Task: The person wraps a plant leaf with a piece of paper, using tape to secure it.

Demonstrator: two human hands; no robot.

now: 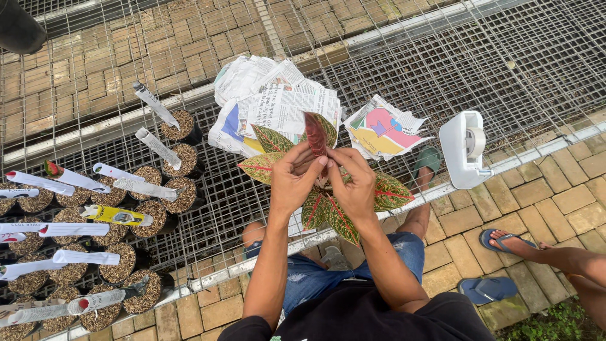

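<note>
Clearly gripped — plant (pixel 328 202) leaves bunched between both hands' fingers (pixel 315 165).

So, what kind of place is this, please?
Probably an outdoor plant nursery: a wire-mesh bench over brick paving, rows of small black pots with paper-wrapped plants, and both hands gathering a red-veined green plant.

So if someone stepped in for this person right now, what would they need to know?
Left hand and right hand: both fingers gather the leaves of a red-and-green plant, held above the wire mesh bench.
Newspaper sheets lie spread just behind the plant; a white tape dispenser sits at the right.
Done: many pots at the left already hold plants rolled in paper.
Left: this plant is still bare, no paper around it.
</note>
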